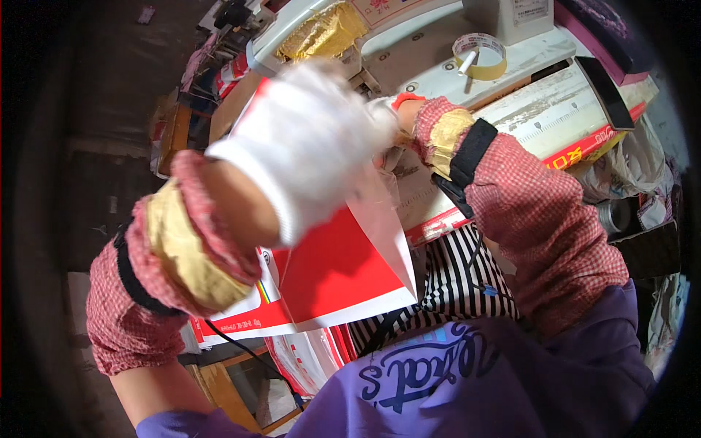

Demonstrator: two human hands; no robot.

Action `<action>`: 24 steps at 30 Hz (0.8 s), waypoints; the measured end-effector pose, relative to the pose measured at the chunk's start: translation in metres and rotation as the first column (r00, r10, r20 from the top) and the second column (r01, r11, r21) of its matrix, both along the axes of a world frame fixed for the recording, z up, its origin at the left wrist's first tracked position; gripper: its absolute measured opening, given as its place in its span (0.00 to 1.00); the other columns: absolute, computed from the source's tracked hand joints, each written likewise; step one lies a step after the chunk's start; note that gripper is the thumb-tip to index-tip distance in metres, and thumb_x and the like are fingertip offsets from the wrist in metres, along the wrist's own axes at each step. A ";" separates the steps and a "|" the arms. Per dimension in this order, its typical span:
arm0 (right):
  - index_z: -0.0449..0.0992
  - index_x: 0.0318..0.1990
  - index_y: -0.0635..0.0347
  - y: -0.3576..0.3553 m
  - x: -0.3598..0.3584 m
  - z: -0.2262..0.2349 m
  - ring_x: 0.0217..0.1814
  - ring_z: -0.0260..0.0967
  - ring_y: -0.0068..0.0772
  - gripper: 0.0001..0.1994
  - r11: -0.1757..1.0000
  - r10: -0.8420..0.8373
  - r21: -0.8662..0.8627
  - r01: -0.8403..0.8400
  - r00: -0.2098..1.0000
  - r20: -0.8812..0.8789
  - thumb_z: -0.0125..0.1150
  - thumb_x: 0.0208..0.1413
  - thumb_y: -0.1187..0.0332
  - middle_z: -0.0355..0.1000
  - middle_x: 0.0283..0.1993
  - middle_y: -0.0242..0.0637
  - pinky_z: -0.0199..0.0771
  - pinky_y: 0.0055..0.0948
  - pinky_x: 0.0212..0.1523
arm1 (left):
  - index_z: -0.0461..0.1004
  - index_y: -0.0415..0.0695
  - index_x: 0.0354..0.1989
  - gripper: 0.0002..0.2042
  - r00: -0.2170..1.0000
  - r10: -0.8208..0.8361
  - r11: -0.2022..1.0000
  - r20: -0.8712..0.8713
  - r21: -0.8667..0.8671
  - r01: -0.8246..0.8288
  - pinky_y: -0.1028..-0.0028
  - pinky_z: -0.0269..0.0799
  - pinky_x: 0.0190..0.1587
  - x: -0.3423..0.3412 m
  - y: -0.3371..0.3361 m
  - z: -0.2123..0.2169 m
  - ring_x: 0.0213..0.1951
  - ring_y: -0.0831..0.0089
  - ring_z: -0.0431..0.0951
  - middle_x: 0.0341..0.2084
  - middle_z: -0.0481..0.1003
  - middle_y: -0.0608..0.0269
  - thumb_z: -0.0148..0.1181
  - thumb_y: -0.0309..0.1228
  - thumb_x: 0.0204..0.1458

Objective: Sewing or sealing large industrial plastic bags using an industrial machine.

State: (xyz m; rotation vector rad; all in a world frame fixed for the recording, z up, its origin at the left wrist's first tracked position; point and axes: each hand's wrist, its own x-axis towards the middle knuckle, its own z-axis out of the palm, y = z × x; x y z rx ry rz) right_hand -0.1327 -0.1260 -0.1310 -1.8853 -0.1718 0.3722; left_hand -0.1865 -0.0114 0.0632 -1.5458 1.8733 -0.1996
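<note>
My left hand (310, 128), in a white knitted glove, is raised in the middle and smeared by motion. Beneath it hangs a large red and white printed sheet (336, 263), creased down its length, possibly a bag. The left hand covers its upper part, so whether I grip it there does not show. My right hand (394, 113), gloved in white with an orange-red edge, is close beside the left one. Its fingers are mostly hidden behind the left glove. Checked red sleeves with yellow tape and black straps cover both forearms.
A pale machine (394, 62) stands ahead, with a gold-wrapped part (325, 33) and a roll of yellowish tape (480, 57) on it. To the right runs a worn white surface with ruler marks (548, 120). Plastic bags (628, 160) lie beyond it. Red and white packages (310, 358) sit below.
</note>
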 end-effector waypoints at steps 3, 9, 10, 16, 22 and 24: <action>0.75 0.29 0.61 0.014 -0.019 0.036 0.28 0.70 0.26 0.08 0.983 -0.184 -0.034 0.180 0.961 -0.207 0.52 0.45 0.68 0.74 0.32 0.37 0.71 0.27 0.29 | 0.63 0.45 0.45 0.26 0.976 -0.217 0.951 0.038 0.236 0.202 0.61 0.64 0.48 -0.001 0.013 -0.041 0.37 0.58 0.72 0.28 0.72 0.54 0.60 0.43 0.39; 0.74 0.28 0.66 0.018 -0.039 0.043 0.17 0.68 0.29 0.11 0.970 -0.244 -0.068 0.235 0.950 -0.194 0.50 0.45 0.66 0.71 0.18 0.39 0.67 0.29 0.20 | 0.72 0.44 0.37 0.13 0.436 0.841 0.481 -0.320 0.812 -0.330 0.73 0.70 0.35 0.015 0.012 0.020 0.30 0.70 0.75 0.28 0.75 0.60 0.59 0.36 0.44; 0.75 0.28 0.66 0.016 -0.044 0.040 0.16 0.68 0.29 0.11 0.951 -0.303 -0.011 0.310 0.919 -0.253 0.50 0.45 0.66 0.71 0.18 0.39 0.67 0.30 0.20 | 0.73 0.44 0.35 0.11 0.582 0.764 0.554 -0.279 0.746 -0.370 0.76 0.70 0.33 0.014 0.006 0.037 0.29 0.73 0.75 0.25 0.75 0.61 0.59 0.35 0.43; 0.76 0.26 0.62 0.017 -0.046 0.047 0.17 0.70 0.29 0.10 0.963 -0.242 -0.152 0.223 0.963 -0.120 0.51 0.43 0.66 0.72 0.19 0.40 0.68 0.30 0.20 | 0.76 0.41 0.29 0.14 0.446 0.866 0.334 0.224 0.403 -0.852 0.74 0.68 0.31 0.000 -0.001 0.069 0.26 0.73 0.73 0.20 0.74 0.57 0.56 0.40 0.44; 0.76 0.25 0.61 0.027 -0.050 0.045 0.16 0.69 0.30 0.09 0.960 -0.255 -0.120 0.253 0.967 -0.003 0.50 0.42 0.67 0.72 0.18 0.41 0.68 0.32 0.18 | 0.74 0.42 0.37 0.29 0.714 0.688 0.306 0.131 0.840 -0.448 0.69 0.68 0.39 -0.011 0.064 0.016 0.35 0.61 0.74 0.29 0.75 0.54 0.53 0.58 0.41; 0.75 0.24 0.63 0.026 -0.056 0.045 0.15 0.69 0.30 0.09 0.960 -0.224 -0.174 0.218 0.974 -0.015 0.50 0.43 0.68 0.71 0.17 0.39 0.67 0.32 0.17 | 0.75 0.44 0.37 0.24 0.651 0.584 0.192 0.485 0.697 -0.691 0.66 0.69 0.40 -0.036 0.051 0.042 0.35 0.63 0.75 0.30 0.74 0.52 0.56 0.52 0.41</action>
